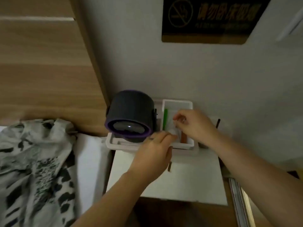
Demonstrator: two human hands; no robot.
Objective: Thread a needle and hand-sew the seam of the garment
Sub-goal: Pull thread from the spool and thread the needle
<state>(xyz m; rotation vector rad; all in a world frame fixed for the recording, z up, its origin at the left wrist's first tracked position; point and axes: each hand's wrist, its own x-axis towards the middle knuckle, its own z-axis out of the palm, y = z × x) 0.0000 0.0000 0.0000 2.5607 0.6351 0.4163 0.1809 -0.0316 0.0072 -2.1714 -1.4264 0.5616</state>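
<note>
Two bare forearms reach up from the lower edge over a white tabletop [188,182], while the black-and-white print garment [32,161] lies crumpled on white bedding [88,161] to the left, well apart from both hands. The left hand [152,153] stretches its fingers to a small white object [173,134] at the near rim of a white plastic tray [177,101]; blur hides whether it grips it. Just beyond, the right hand [196,126] hovers over the tray, thumb and forefinger pinched on a thin strand [175,126] hanging down. A green stick [165,118] and an orange stick [183,138] lie in the tray. A dark cylindrical device [129,112] with a purple ring sits just left of it. Behind stand a wooden headboard [41,71] and a no-smoking sign [211,18] on the grey wall [164,71]
</note>
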